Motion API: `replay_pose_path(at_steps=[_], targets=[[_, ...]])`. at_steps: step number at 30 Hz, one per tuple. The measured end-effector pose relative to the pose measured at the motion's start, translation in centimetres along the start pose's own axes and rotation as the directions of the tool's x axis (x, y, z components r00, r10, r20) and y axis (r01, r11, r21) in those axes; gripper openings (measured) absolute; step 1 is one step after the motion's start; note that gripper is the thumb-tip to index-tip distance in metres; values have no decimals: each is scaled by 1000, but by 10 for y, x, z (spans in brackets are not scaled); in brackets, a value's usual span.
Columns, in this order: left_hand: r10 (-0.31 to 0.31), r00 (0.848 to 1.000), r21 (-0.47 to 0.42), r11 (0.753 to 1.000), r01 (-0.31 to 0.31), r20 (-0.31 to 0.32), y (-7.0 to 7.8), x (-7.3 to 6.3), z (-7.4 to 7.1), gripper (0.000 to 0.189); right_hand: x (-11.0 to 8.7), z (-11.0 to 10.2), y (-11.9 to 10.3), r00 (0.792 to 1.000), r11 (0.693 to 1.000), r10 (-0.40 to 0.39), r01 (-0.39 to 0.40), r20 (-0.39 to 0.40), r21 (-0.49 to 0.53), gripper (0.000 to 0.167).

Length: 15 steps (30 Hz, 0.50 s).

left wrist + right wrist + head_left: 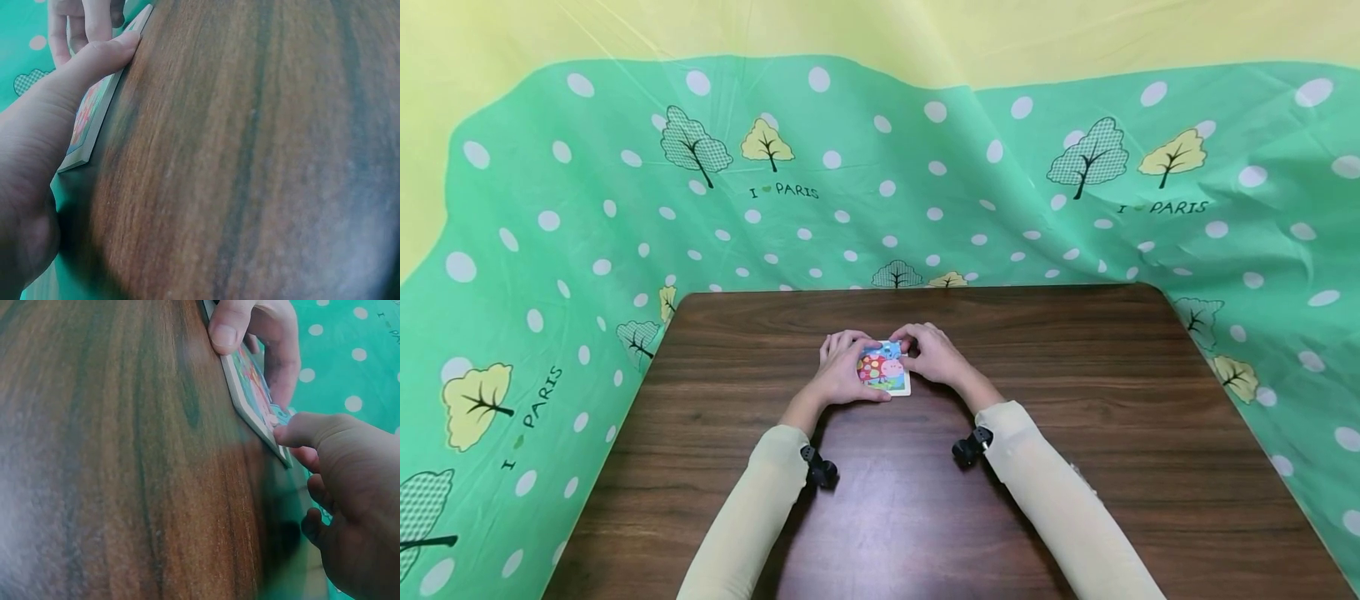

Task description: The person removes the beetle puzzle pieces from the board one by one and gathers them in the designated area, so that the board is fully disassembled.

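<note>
A small square picture puzzle (886, 382) with a pale wooden border lies on the table, showing a pink-faced ladybug with a red, spotted body. My left hand (841, 372) holds it from the left, thumb along the near edge and fingers over the far side. In the left wrist view the thumb (119, 52) presses on the border. At the upper right corner my right hand (937, 356) pinches a blue puzzle piece (892, 350) between thumb and index finger. The right wrist view shows the piece (280, 415) by the right thumb (300, 430), mostly hidden by the fingers.
The dark wood-grain table (880, 517) has rounded far corners. A green dotted cloth (850, 167) with printed trees hangs behind it and along both sides. Black wrist cameras (972, 447) sit on both cuffs, over the tabletop.
</note>
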State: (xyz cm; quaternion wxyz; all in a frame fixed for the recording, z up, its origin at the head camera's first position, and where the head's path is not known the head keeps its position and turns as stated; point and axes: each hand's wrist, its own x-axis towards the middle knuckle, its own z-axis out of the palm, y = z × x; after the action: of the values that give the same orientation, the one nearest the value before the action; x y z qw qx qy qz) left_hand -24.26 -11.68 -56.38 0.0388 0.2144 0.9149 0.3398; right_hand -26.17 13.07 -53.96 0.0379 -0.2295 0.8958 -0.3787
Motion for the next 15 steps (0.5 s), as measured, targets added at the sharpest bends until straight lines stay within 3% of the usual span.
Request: replay_pose_path(at_steps=[3,5,10,12,15], targets=[[1,1000,7,1000,-1,0,0,0,0,99,-2,-4,-8,1000,1000,19,-20,7,13,32],[1,1000,10,1000,-1,1,0,0,-1,100,1,1,5,1000,1000,-8,8,-5,23,31],[1,1000,10,1000,-1,5,2,0,-2,99,1,-2,2,999,999,12,-11,-31,38,30],[0,1000,12,1000,0,8,2,0,-2,99,-1,-8,-13,998,998,62,-61,-29,35,31],[-4,1000,18,1000,4,13,2,0,-1,100,-1,-9,-14,996,996,84,-84,-25,36,32]])
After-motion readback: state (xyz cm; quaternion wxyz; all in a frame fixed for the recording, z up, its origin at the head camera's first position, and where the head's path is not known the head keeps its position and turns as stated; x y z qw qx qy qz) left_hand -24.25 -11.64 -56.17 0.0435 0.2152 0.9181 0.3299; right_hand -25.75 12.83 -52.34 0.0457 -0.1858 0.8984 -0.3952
